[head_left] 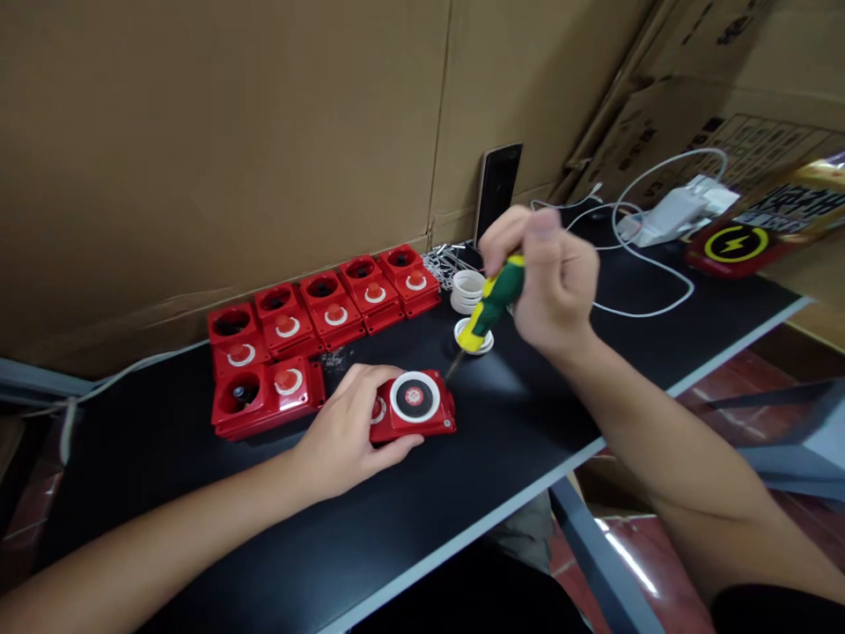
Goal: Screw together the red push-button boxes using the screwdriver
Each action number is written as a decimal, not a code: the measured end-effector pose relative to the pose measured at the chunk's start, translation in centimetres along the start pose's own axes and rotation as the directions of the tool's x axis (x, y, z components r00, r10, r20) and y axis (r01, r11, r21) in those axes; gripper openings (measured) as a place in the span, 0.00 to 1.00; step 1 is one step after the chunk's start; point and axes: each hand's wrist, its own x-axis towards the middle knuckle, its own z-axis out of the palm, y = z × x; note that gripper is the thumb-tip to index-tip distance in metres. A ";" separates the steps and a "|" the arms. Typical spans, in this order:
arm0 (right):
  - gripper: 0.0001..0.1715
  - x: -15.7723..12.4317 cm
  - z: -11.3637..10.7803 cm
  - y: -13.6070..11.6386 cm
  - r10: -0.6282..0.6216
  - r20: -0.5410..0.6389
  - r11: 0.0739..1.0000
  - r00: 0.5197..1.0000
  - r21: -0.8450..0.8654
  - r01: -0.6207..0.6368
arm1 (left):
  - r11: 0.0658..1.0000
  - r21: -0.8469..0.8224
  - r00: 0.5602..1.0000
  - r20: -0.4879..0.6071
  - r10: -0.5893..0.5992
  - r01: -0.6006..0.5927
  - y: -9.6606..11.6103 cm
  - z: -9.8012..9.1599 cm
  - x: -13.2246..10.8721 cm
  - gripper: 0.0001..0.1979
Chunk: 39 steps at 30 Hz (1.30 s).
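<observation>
My left hand is closed around a red plastic box on the black table, its fingers hiding the box's left end. A white ring with a black round centre sits on top of that box. In my right hand is a screwdriver with a green and yellow handle, gripped from above and tilted. The shaft points down at the box's upper right corner; whether the tip touches a screw is too blurred to tell.
Several similar red boxes stand in a row by the cardboard, with another red box before them. White rings, a pile of screws, a phone, a charger with cable and a red-gold package lie behind.
</observation>
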 end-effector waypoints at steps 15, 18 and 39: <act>0.35 0.0 -0.3 -0.5 -0.117 -0.186 0.992 0.976 -0.067 0.106 | 0.994 0.026 0.994 0.030 0.101 -0.102 -0.5 -0.5 0.4 0.33; 0.36 -0.2 -0.1 -0.2 -0.156 -0.144 0.988 0.977 -0.043 0.151 | 0.994 0.028 0.994 0.035 0.100 -0.101 -0.5 -0.6 0.4 0.33; 0.39 -0.6 0.2 -0.2 -0.172 -0.153 0.973 0.973 -0.179 0.144 | 0.994 0.029 0.994 0.031 0.109 -0.110 -0.5 -0.7 0.5 0.33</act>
